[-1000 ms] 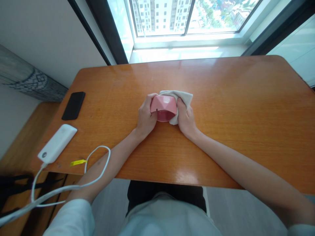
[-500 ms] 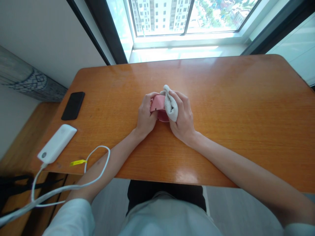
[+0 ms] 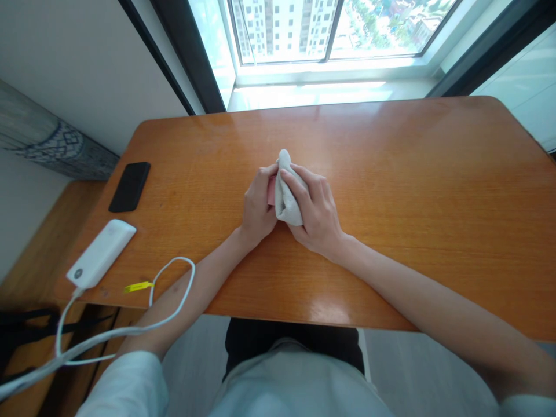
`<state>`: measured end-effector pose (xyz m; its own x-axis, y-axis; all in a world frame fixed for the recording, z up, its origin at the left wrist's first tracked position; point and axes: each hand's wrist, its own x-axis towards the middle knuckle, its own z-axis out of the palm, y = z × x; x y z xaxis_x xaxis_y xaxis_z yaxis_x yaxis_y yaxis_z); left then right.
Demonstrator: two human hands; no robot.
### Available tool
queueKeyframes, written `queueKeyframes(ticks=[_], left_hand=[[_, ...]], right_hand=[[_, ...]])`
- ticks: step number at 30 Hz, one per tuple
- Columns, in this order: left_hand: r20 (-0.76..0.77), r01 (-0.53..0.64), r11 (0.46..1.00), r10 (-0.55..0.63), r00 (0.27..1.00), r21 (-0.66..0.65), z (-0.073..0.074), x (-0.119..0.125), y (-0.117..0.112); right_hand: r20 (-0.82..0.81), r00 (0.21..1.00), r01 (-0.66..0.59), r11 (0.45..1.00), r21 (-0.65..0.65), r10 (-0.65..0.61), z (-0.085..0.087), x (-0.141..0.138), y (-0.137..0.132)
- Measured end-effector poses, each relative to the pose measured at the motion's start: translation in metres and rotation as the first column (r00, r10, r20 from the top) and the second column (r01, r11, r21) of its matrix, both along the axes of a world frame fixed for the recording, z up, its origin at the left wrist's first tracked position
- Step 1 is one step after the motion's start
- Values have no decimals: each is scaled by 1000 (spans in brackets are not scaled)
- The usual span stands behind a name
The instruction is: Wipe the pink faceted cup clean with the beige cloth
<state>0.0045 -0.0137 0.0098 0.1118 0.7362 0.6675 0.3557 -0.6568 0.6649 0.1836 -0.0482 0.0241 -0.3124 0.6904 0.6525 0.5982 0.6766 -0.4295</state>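
My left hand [image 3: 259,200] is wrapped round a small pink object [image 3: 271,191]. Only a strip of it shows, so its kind cannot be told. A folded whitish cloth [image 3: 286,200] covers most of the pink object from the right. My right hand [image 3: 316,205] grips this cloth and presses it against the pink object, with the fingers over its top and side. Both hands are close together above the middle of the wooden table [image 3: 412,220].
At the table's left lie a black phone [image 3: 129,187] and a white power bank [image 3: 101,253]. A white cable [image 3: 130,330] with a yellow tag [image 3: 138,286] loops over my left forearm. Beyond the table's far edge is a window [image 3: 286,35].
My right hand has moved the cloth leftward over the pink object, which now is mostly covered. The left hand has stayed nearly in place.
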Motion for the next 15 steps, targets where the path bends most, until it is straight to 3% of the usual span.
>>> queueKeyframes(ticks=[3, 9, 11, 15], left_hand=[[100, 7, 997, 2, 995, -83, -3, 0, 8], [200, -87, 959, 144, 969, -269, -8, -4, 22], [167, -96, 965, 139, 976, -243, -8, -4, 19], [24, -37, 997, 38, 999, -68, -4, -1, 7]], right_hand=[[-75, 996, -50, 997, -56, 45, 0, 1, 6], [-147, 984, -115, 986, -124, 96, -7, 0, 17], [-149, 985, -105, 988, -109, 88, -8, 0, 16], [-108, 993, -50, 997, -50, 44, -4, 2, 8]])
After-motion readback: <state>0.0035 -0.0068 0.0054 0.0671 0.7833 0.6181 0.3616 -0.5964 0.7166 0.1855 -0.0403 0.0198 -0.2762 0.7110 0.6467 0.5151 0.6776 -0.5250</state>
